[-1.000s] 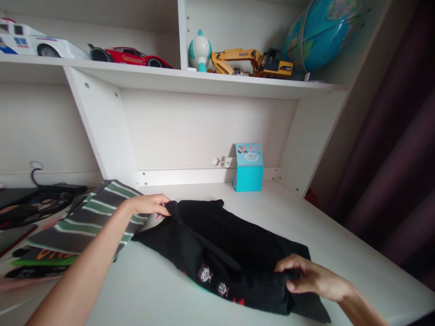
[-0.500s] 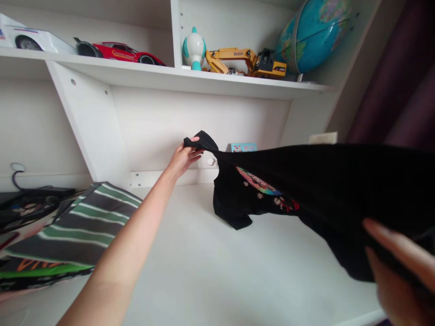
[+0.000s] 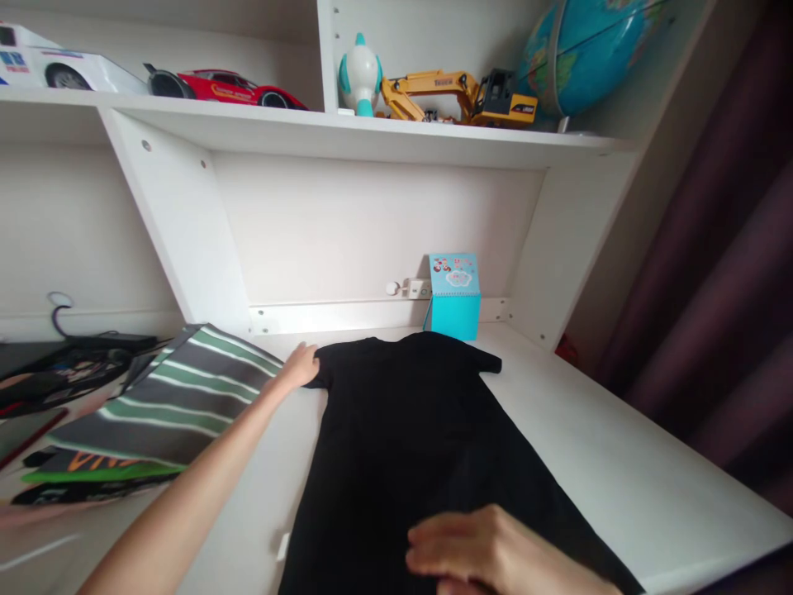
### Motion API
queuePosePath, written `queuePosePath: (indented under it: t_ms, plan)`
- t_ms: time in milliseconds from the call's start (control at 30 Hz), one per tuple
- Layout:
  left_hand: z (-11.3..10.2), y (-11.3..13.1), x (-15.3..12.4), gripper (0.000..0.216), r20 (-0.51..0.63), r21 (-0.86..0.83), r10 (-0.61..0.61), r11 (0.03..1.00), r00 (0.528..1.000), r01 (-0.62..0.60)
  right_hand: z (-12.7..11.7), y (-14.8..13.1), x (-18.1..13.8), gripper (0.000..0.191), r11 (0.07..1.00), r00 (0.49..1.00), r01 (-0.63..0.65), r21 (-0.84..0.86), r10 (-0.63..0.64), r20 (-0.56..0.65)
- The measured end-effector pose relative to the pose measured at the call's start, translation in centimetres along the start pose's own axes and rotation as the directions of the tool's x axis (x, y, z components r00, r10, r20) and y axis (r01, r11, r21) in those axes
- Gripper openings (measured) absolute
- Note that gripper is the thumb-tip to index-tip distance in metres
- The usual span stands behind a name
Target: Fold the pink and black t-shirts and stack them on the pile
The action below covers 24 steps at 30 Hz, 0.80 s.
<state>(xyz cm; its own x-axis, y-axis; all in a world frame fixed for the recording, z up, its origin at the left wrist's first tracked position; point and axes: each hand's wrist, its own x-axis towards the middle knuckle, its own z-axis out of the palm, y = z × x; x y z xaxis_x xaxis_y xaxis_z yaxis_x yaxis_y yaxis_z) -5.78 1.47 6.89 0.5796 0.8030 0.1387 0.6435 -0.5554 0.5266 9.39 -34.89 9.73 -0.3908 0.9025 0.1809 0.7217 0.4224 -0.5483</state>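
Observation:
A black T-shirt [image 3: 415, 430] lies spread over the white desk, its collar toward the back wall and a plain black side up. My left hand [image 3: 301, 366] is closed on the edge of its left sleeve. Over the lower part of the shirt is my right hand [image 3: 477, 541], fingers stretched out and holding nothing; whether it touches the cloth I cannot tell. The shirt's near end runs out of view at the bottom.
Left of the shirt lies a stack of clothes with a striped garment [image 3: 186, 392] on top and a dark hanger [image 3: 68, 322] behind. A turquoise desk calendar [image 3: 455, 310] stands behind the collar. Above, a shelf holds toy cars, a yellow toy excavator [image 3: 458, 95] and a globe [image 3: 588, 58].
The black T-shirt has gone from hanging stretched between both hands to lying flat on the desk, its print out of sight. My right hand has let go and moved left over it.

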Motion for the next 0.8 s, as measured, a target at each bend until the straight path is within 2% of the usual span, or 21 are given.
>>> queuePosePath:
  t_ms: [67, 133, 200, 267, 300, 333, 400, 467, 533, 567, 633, 700, 800]
  plan:
    - [2.3, 2.4, -0.2, 0.045, 0.014, 0.082, 0.180, 0.980, 0.984, -0.181, -2.3, 2.2, 0.5, 0.033, 0.988, 0.982, -0.154, 0.031, 0.156, -0.103]
    - [4.7, 4.2, -0.7, 0.051, 0.097, 0.174, 0.300, 0.934, 0.949, -0.313, -3.7, 5.9, 1.1, 0.035, 0.941, 0.919, -0.335, -0.047, 0.316, -0.237]
    - [6.7, 4.8, -1.8, 0.058, 0.189, 0.246, 0.265, 0.919, 0.946, -0.307, -3.6, 9.9, 1.2, 0.042, 0.824, 0.817, -0.543, -0.163, 0.472, -0.332]
    - [7.7, 4.4, -3.2, 0.065, 0.239, 0.298, 0.174, 0.923, 0.955, -0.242, -2.5, 13.0, 0.6, 0.054, 0.691, 0.723, -0.687, -0.225, 0.619, -0.307]
    - [7.8, 4.1, -3.9, 0.068, 0.249, 0.316, 0.142, 0.923, 0.958, -0.219, -2.0, 13.8, 0.0, 0.060, 0.653, 0.695, -0.719, -0.238, 0.669, -0.263]
    - [7.7, 3.7, -4.6, 0.071, 0.257, 0.326, 0.123, 0.923, 0.958, -0.206, -1.5, 14.3, -0.7, 0.063, 0.643, 0.686, -0.727, -0.241, 0.699, -0.204]
    - [6.9, 3.2, -5.6, 0.076, 0.301, 0.337, 0.108, 0.918, 0.948, -0.211, -1.5, 14.3, -2.1, 0.067, 0.673, 0.701, -0.705, -0.222, 0.708, -0.082]
    - [6.1, 3.1, -5.9, 0.075, 0.330, 0.356, 0.095, 0.909, 0.939, -0.217, -2.7, 14.0, -3.0, 0.070, 0.722, 0.728, -0.666, -0.186, 0.684, 0.048]
    - [5.7, 3.3, -5.3, 0.071, 0.264, 0.388, 0.082, 0.903, 0.961, -0.184, -4.8, 14.2, -2.8, 0.061, 0.763, 0.760, -0.626, -0.162, 0.643, 0.096]
    - [5.7, 3.3, -4.7, 0.069, 0.200, 0.399, 0.088, 0.902, 0.976, -0.163, -5.9, 14.7, -2.2, 0.054, 0.772, 0.777, -0.612, -0.169, 0.627, 0.052]
    - [6.3, 3.1, -3.3, 0.065, 0.087, 0.401, 0.115, 0.905, 0.990, -0.140, -7.5, 16.6, -0.1, 0.044, 0.761, 0.788, -0.614, -0.210, 0.605, -0.115]
    - [7.2, 2.7, -2.2, 0.063, 0.074, 0.388, 0.115, 0.912, 0.991, -0.135, -8.2, 19.4, 2.5, 0.040, 0.715, 0.755, -0.654, -0.246, 0.597, -0.270]
    - [8.3, 1.9, -1.5, 0.066, 0.123, 0.375, 0.047, 0.923, 0.991, -0.090, -7.7, 23.6, 5.7, 0.040, 0.645, 0.683, -0.724, -0.245, 0.620, -0.386]
